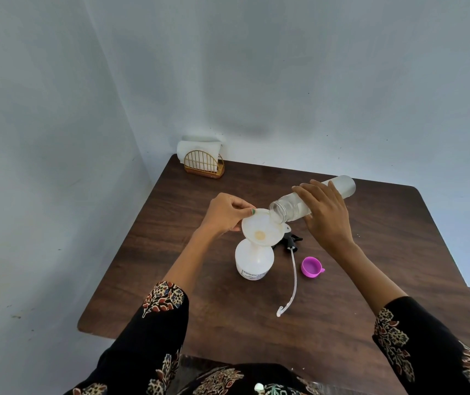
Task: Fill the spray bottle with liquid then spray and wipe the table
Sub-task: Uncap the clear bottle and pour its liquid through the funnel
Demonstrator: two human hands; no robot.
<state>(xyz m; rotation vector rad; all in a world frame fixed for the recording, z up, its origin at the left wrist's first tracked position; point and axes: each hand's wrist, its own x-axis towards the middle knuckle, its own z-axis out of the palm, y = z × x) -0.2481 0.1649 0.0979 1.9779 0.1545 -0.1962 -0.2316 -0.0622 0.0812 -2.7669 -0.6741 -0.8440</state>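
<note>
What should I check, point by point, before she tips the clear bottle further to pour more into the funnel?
1. Funnel seated in the spray bottle neck: ok, it sits upright on top.
2. Left hand steadying the funnel: ok, fingers pinch its rim.
3. Right hand grip on the clear bottle: ok, fingers wrap its body.
4. Bottle mouth over the funnel bowl: ok, the opening hangs above the rim's inner side.
5. Liquid level in the spray bottle: cannot tell, its wall is opaque white.
6. Spray head and purple cap out of the way: ok, both lie on the table beside the bottle.
</note>
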